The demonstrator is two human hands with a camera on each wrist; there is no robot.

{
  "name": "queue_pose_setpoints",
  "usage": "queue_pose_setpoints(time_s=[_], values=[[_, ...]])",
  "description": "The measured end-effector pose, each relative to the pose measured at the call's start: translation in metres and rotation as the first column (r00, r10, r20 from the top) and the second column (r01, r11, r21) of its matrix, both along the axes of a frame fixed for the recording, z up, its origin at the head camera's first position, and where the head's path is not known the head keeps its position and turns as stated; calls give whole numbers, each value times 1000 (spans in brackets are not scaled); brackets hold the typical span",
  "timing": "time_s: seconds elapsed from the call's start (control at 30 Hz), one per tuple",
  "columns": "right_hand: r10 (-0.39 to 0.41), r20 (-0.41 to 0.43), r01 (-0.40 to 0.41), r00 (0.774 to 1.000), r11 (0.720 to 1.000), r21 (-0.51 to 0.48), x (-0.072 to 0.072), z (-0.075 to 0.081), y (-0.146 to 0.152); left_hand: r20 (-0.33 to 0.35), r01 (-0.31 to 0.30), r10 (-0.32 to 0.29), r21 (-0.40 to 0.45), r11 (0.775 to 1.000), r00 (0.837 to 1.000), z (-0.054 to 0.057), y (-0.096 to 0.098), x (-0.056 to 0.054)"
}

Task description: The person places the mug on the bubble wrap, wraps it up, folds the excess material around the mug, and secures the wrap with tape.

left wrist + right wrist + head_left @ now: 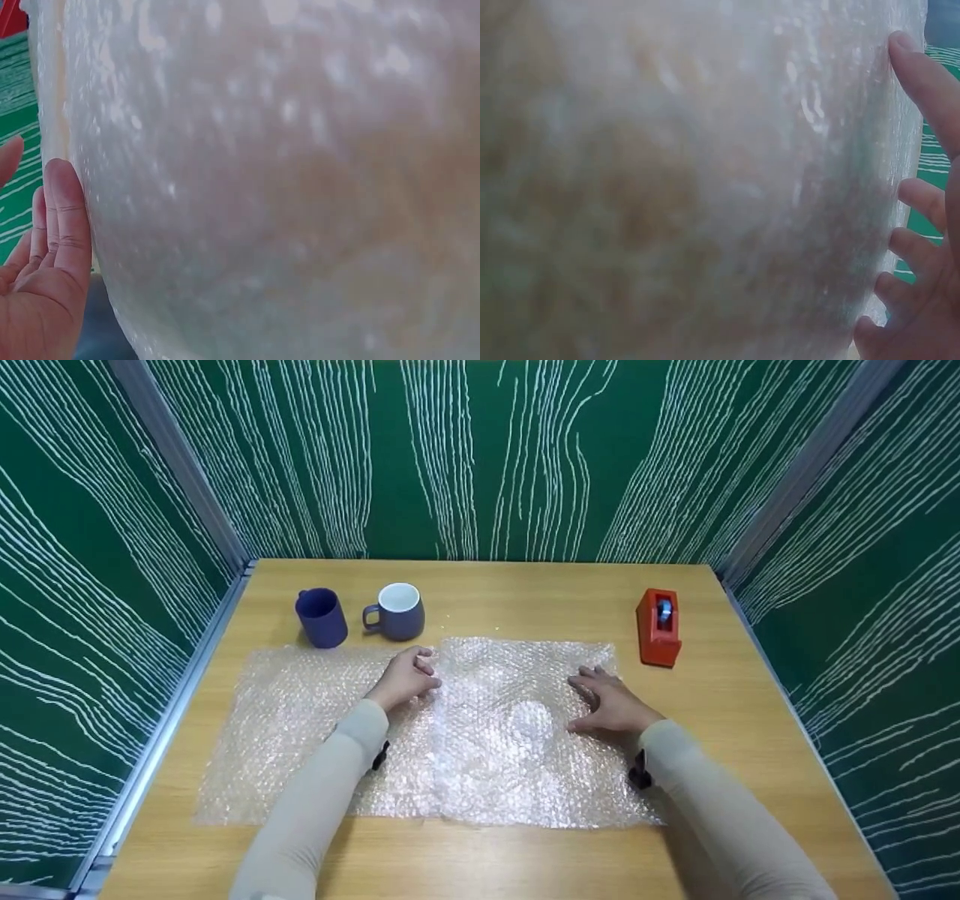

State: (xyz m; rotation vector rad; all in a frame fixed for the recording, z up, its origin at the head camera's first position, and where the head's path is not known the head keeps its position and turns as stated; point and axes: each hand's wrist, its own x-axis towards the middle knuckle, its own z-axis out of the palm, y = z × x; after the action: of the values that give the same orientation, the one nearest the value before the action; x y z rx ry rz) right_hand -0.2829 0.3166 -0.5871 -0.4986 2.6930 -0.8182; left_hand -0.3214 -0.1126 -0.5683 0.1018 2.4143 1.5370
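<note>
Bubble wrap lies flat on the table, with a left piece and a right piece meeting along a line near the middle. My left hand is at that line, its fingers fairly straight against the wrap in the left wrist view and the thumb held apart. On the right piece, toward its right edge, rests my right hand with fingers spread. In the right wrist view the fingertips touch the wrap's surface. Neither hand grips anything.
Behind the left piece stand a dark blue mug and a grey-blue mug with a white inside, its handle pointing left. A red tape dispenser sits at the back right of the wooden table. Green patterned panels surround the table's back and sides.
</note>
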Motion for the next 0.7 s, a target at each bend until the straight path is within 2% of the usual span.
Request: queue_pose_setpoints(time_s=[0.07, 0.33, 0.7], values=[[-3, 5, 3, 1000, 1000, 0, -1, 0, 0, -1, 2, -2, -19, 1000, 1000, 2, -3, -1], [16, -34, -16, 999, 1000, 0, -3, -1, -1, -20, -22, 22, -2, 1000, 1000, 10, -19, -5], [5, -11, -5, 1000, 1000, -9, -2, 2, -2, -58, -72, 71, -25, 997, 996, 9, -38, -7]])
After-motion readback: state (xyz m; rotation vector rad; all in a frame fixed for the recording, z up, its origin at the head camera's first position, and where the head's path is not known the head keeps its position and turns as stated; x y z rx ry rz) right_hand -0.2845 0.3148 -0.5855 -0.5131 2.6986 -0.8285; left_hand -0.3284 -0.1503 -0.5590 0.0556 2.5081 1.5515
